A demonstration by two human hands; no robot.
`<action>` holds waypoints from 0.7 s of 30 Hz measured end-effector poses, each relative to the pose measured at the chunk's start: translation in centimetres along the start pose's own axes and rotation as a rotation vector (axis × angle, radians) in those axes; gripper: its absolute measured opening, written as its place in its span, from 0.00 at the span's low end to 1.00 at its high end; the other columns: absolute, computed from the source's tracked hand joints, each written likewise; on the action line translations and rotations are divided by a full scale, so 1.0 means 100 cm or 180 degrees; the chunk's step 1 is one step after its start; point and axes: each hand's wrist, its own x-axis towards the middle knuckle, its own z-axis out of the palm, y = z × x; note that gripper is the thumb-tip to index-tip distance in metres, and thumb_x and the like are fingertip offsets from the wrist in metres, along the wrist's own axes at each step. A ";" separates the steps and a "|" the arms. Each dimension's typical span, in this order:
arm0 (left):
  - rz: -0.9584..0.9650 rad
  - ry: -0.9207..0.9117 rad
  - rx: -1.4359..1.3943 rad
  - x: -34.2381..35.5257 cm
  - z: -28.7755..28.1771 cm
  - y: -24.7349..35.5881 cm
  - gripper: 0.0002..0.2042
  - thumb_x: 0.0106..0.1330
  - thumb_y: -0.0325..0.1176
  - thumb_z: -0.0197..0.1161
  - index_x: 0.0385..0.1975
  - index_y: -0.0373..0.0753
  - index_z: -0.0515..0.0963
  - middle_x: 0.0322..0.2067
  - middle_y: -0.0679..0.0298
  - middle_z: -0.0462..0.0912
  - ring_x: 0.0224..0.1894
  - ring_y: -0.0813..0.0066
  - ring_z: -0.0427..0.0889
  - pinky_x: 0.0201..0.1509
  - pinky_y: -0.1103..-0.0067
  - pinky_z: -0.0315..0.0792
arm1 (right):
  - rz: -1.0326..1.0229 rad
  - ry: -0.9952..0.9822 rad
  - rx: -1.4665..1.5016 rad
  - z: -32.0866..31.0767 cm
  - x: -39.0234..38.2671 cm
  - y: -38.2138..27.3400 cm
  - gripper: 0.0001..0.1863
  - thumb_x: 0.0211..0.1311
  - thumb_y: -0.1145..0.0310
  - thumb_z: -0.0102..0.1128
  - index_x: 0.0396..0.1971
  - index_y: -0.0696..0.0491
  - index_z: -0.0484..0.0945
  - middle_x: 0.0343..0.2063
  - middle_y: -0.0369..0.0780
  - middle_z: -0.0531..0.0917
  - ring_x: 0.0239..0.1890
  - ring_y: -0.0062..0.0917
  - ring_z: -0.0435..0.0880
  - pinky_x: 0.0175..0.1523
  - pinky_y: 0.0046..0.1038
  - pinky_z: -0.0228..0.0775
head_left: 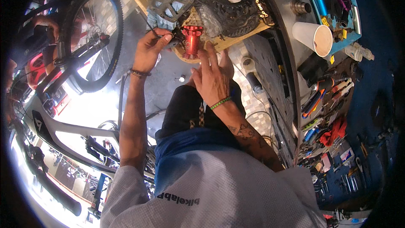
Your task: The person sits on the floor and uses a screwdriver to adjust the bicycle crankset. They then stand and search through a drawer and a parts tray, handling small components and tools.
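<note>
A red, spool-shaped metal bicycle hub (193,42) stands at the near end of a wooden tray, between my hands. To its left, my left hand (148,50) is closed, with thumb and fingers pinched on a thin dark rod (147,22) that slants up and to the left. A dark part shows beyond these fingertips, too hidden to name. My right hand (211,76) is just below and right of the hub. Its fingers are stretched out and apart, with the tips close to the tray's edge, and nothing shows in them.
The wooden tray (249,32) carries a black pedal (171,1), a chain piece (262,6), a clear bag and other dark parts. At right, a bench holds a paper cup (312,39), pliers and many tools. Bicycles, one with a large wheel (114,55), stand at left.
</note>
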 end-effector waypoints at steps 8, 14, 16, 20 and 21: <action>-0.0103 -0.0051 -0.0037 0.000 -0.001 0.003 0.07 0.78 0.29 0.69 0.48 0.34 0.86 0.45 0.65 0.88 0.46 0.78 0.86 0.44 0.75 0.85 | 0.0198 -0.0340 0.0694 0.013 -0.006 -0.006 0.40 0.66 0.66 0.71 0.74 0.62 0.66 0.78 0.61 0.60 0.73 0.61 0.69 0.72 0.50 0.73; -0.0066 -0.0072 0.0034 0.000 -0.003 0.001 0.08 0.78 0.30 0.69 0.49 0.34 0.86 0.45 0.65 0.88 0.46 0.77 0.86 0.44 0.76 0.85 | 0.0132 0.0267 0.0160 -0.004 0.012 0.006 0.34 0.65 0.65 0.72 0.69 0.56 0.73 0.78 0.59 0.61 0.76 0.58 0.68 0.71 0.55 0.72; -0.0042 -0.0085 0.0054 0.000 -0.003 0.002 0.08 0.78 0.31 0.69 0.49 0.34 0.86 0.45 0.65 0.89 0.46 0.77 0.86 0.44 0.76 0.84 | 0.0120 0.0288 0.0411 0.001 0.019 0.011 0.35 0.64 0.67 0.73 0.70 0.55 0.72 0.78 0.60 0.61 0.78 0.57 0.67 0.75 0.55 0.68; 0.0080 -0.0038 0.0190 0.000 -0.002 0.004 0.08 0.78 0.31 0.69 0.49 0.33 0.86 0.44 0.64 0.89 0.44 0.77 0.86 0.44 0.76 0.83 | -0.0171 0.0344 0.1041 0.015 0.030 0.009 0.36 0.64 0.72 0.70 0.72 0.54 0.68 0.77 0.59 0.65 0.77 0.54 0.70 0.75 0.50 0.67; 0.0124 -0.0020 0.0243 0.001 -0.001 0.005 0.08 0.78 0.31 0.69 0.49 0.33 0.86 0.44 0.64 0.89 0.43 0.77 0.86 0.44 0.77 0.83 | -0.0223 0.0344 0.1284 0.018 0.034 0.007 0.36 0.64 0.72 0.69 0.72 0.55 0.67 0.76 0.59 0.66 0.75 0.54 0.72 0.74 0.49 0.69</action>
